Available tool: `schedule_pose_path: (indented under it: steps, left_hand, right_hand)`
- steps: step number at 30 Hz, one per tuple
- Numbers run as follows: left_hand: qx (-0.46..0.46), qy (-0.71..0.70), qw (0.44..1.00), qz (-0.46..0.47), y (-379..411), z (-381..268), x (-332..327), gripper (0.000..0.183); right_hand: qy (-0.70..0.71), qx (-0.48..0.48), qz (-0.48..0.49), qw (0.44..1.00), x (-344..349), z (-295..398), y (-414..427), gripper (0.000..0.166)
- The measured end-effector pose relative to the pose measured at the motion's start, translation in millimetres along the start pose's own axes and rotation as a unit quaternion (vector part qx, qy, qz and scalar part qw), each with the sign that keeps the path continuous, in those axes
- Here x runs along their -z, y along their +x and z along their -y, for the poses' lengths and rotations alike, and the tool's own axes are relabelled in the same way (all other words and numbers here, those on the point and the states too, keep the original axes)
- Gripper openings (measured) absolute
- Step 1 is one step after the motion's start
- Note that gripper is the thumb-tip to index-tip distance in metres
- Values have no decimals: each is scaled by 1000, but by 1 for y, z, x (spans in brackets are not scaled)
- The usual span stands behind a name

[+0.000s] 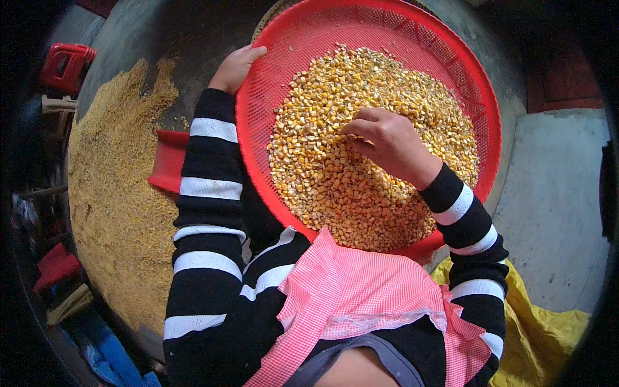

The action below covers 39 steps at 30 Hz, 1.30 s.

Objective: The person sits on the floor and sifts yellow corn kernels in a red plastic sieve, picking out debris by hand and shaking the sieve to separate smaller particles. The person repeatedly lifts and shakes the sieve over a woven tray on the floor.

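Note:
A large round red plastic mesh basket rests tilted against my lap, just beyond the pink checked apron. Its floor is covered with loose yellow corn kernels, some paler and some more orange. My left hand grips the basket's upper left rim, with the thumb over the edge. Over the middle of the kernels, my right hand is bent down with its fingertips drawn together at the corn. Whether anything sits between those fingertips is hard to make out.
To the left, a broad layer of fine yellow grain covers the floor, with a red plastic scoop-like piece at its edge. A red stool stands at the far left. Yellow sacking lies at lower right.

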<state>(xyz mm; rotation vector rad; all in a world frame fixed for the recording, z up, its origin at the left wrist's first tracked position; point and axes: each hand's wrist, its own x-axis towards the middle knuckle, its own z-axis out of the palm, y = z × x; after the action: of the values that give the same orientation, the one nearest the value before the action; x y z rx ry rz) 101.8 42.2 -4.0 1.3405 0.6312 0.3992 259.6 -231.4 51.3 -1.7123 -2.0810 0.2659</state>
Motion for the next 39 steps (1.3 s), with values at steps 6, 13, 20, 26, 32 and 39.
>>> schedule_pose_path:
  steps: [6, 13, 20, 26, 32, 39]
  left_hand:
    - [-7, 0, 1000, -7, -1, 0, -1, 31]
    - [-12, -8, 1000, -4, 6, 7, 3, 31]
    - [10, 46, 999, 19, 13, 13, 14, 31]
    - [4, -84, 996, 28, 7, 8, 3, 31]
    - [0, -59, 998, 4, 2, 8, 5, 31]
    - [-30, -8, 999, 34, 8, 11, 6, 31]
  right_hand:
    - [-60, 5, 21, 998, -9, 2, 2, 10]
    - [-62, 13, 22, 998, -12, 0, 1, 10]
    - [-14, -2, 13, 1000, 20, 10, 11, 9]
    - [-303, 37, -283, 909, 130, -89, 73, 17]
    - [-209, -41, -395, 894, 180, -106, 54, 14]
    - [50, -207, -163, 963, 114, -131, -50, 14]
